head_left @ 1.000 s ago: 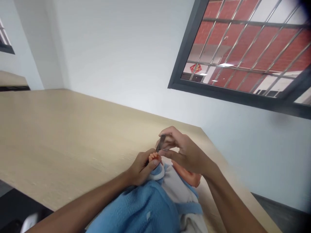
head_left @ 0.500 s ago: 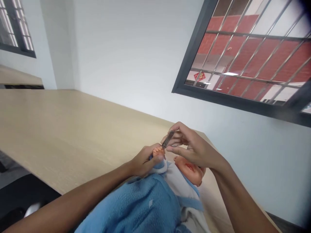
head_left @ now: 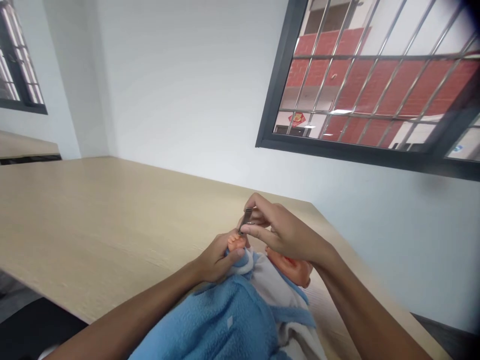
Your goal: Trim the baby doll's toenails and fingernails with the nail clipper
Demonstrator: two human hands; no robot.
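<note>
A pale wooden table (head_left: 93, 215) is stretching across the view from nine o'clock toward four o'clock, meeting a white wall (head_left: 180, 85) behind it. A dark-framed barred window (head_left: 375, 85) is filling the two o'clock corner. At six o'clock a baby doll (head_left: 225, 320) in a blue fleece suit is lying at the table's near edge, its head (head_left: 290, 267) sitting at two o'clock of the fleece body, just under the right wrist. The left hand (head_left: 215, 260), coming in from seven o'clock, is clenching around the doll's small hand (head_left: 236, 242), pinching it between thumb and fingers. The right hand (head_left: 285, 235), coming in from five o'clock, is gripping a metal nail clipper (head_left: 246, 220) between thumb and forefinger. The clipper is tilting at twelve o'clock of the doll's small hand, its lower tip touching the tiny fingertips, just below the view's centre
</note>
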